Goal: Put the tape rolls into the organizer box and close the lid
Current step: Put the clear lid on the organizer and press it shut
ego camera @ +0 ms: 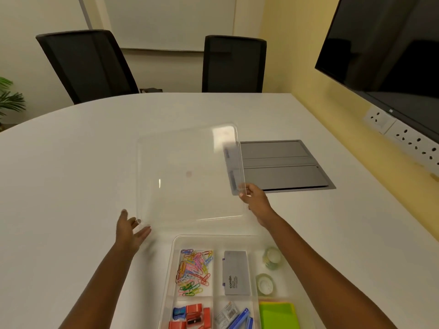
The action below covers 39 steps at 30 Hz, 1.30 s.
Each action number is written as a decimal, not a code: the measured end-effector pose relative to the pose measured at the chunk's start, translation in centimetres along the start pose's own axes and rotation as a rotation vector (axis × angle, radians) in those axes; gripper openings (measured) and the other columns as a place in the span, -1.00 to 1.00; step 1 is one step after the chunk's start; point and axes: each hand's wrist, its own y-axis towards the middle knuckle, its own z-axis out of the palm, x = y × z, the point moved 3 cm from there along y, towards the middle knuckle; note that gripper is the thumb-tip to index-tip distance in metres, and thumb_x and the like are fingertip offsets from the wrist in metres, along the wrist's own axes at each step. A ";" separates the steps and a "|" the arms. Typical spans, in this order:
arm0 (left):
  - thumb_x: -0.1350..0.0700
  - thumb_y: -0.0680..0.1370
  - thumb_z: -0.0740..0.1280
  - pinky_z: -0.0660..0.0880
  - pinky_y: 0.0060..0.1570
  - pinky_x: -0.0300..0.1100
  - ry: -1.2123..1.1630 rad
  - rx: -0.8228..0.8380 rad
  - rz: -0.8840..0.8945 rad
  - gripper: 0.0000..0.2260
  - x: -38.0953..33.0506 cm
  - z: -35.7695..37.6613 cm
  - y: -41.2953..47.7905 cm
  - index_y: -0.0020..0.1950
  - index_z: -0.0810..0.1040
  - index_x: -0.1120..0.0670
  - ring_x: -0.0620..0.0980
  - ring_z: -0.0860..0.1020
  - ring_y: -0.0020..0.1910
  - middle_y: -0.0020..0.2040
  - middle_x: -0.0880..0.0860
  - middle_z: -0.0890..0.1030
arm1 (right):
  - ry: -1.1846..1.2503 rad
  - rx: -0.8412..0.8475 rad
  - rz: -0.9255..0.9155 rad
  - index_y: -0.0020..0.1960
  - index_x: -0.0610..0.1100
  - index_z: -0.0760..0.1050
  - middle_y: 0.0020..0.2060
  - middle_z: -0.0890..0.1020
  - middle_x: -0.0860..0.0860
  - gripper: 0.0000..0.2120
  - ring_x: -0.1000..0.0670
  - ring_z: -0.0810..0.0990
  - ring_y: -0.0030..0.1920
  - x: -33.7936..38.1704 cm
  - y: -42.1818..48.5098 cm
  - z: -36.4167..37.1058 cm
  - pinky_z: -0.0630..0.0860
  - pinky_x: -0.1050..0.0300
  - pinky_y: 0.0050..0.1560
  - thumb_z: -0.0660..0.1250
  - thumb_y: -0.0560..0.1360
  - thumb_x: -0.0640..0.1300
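White table (71, 174) — grey hatch (282, 165), dark wall screen (392, 48)

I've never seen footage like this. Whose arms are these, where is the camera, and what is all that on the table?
There is no machine here. These are a person's two bare arms, filmed by one wide camera worn on their head, looking forward and down. On the white table sits a clear organizer box with compartments holding coloured paper clips, a grey case and, on the right, two tape rolls. The right hand pinches the right edge of the clear lid, raised beyond the box. The left hand, fingers fairly straight, touches its near left corner. The box is not yet closed.
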 end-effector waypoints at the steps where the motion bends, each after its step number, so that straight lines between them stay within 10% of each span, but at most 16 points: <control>1: -0.15 0.58 0.10 0.36 0.35 0.08 -0.071 0.026 -0.021 -0.47 0.1 0.0 -0.4 0.30 0.31 0.27 0.23 0.44 0.21 -0.18 0.08 0.38 | 0.008 -0.002 -0.057 0.25 -0.28 0.45 -0.06 0.49 -0.04 -0.75 0.17 0.44 -0.20 0.6 -0.8 -0.6 0.39 0.53 -0.36 0.20 0.59 -0.35; 4: -0.26 0.54 0.07 0.24 0.44 0.12 -0.263 0.150 -0.102 -0.36 0.7 -0.1 -2.0 0.29 0.32 0.30 0.08 0.47 0.03 -0.14 0.12 0.42 | 0.045 -0.028 -0.198 0.16 -0.34 0.50 -0.18 0.55 0.03 -0.79 0.20 0.48 -0.21 1.4 -2.8 -2.7 0.41 0.63 -0.40 0.23 0.55 -0.43; 9: -0.34 0.48 0.08 0.03 0.49 0.16 -0.446 0.359 -0.172 -0.09 1.6 -0.5 -5.3 0.46 -0.04 0.40 0.36 0.06 0.49 0.51 0.32 0.08 | 0.129 -0.060 -0.251 -0.16 -0.09 0.56 -0.24 0.60 0.11 -0.75 0.16 0.54 -0.21 1.9 -6.0 -6.0 0.48 0.40 -0.27 0.31 0.50 -0.42; 14: 0.09 0.19 0.54 0.45 0.22 0.00 -0.184 0.595 -0.210 -0.36 1.4 -0.2 -10.3 0.08 0.48 0.50 0.30 0.58 0.10 0.03 0.46 0.58 | 0.130 -0.069 -0.275 -0.20 -0.06 0.56 -0.13 0.62 0.04 -0.66 0.13 0.60 -0.16 1.5 -9.1 -9.0 0.58 0.44 -0.32 0.27 0.50 -0.47; 16: 0.31 0.12 0.43 0.31 0.37 -0.12 -0.175 0.576 -0.272 -0.43 2.1 -0.2 -11.6 0.08 0.44 0.47 0.18 0.50 0.20 -0.09 0.41 0.64 | 0.075 -0.080 -0.313 -0.16 -0.11 0.58 -0.06 0.62 -0.01 -0.72 0.10 0.62 -0.17 1.1 -10.5 -9.9 0.60 0.43 -0.30 0.28 0.51 -0.45; 21: 0.37 0.58 -0.01 0.15 0.48 -0.01 -0.167 0.491 -0.126 -0.61 4.2 0.2 -14.4 0.42 0.23 0.26 0.22 0.45 0.29 0.37 0.31 0.39 | 0.151 -0.062 -0.143 0.08 -0.15 0.54 0.03 0.60 -0.12 -0.71 0.09 0.70 -0.34 -1.1 -13.2 -11.6 0.62 0.34 -0.41 0.10 0.61 -0.39; 24: 0.36 0.60 0.02 0.51 0.22 -0.13 -0.103 0.453 0.006 -0.61 4.3 0.0 -15.2 0.43 0.23 0.21 0.13 0.66 0.03 0.27 0.25 0.46 | 0.351 0.008 0.095 0.21 -0.13 0.40 -0.02 0.60 -0.17 -0.80 0.02 0.69 -0.45 -3.1 -15.0 -11.9 0.64 0.25 -0.44 0.10 0.65 -0.26; 27: 0.38 0.59 0.07 0.36 0.38 0.03 -0.002 0.341 0.108 -0.62 4.8 -1.1 -14.4 0.42 0.23 0.26 0.21 0.50 0.23 0.37 0.32 0.38 | 0.208 0.039 0.232 0.21 -0.21 0.45 0.01 0.59 -0.19 -0.80 0.00 0.61 -0.34 -5.6 -16.7 -11.5 0.57 0.28 -0.41 0.22 0.60 -0.24; 36: 0.37 0.55 0.20 0.46 0.07 0.05 0.566 0.020 0.226 -0.66 9.1 -4.0 -14.4 0.33 0.35 0.37 0.27 0.52 0.02 0.18 0.37 0.52 | 0.058 -0.309 0.126 0.31 -0.35 0.43 -0.05 0.61 -0.23 -0.68 0.02 0.51 -0.34 -10.4 -19.9 -9.7 0.41 0.51 -0.56 0.17 0.57 -0.40; 39: 0.39 0.52 0.21 0.43 -0.03 -0.01 0.769 -0.005 0.313 -0.85 10.7 -4.5 -15.2 -0.04 0.57 0.30 0.27 0.53 0.00 -0.07 0.25 0.60 | 0.029 -0.377 0.114 0.31 -0.34 0.44 0.00 0.63 -0.26 -0.69 -0.10 0.54 -0.22 -11.6 -20.9 -9.0 0.47 0.42 -0.40 0.17 0.59 -0.37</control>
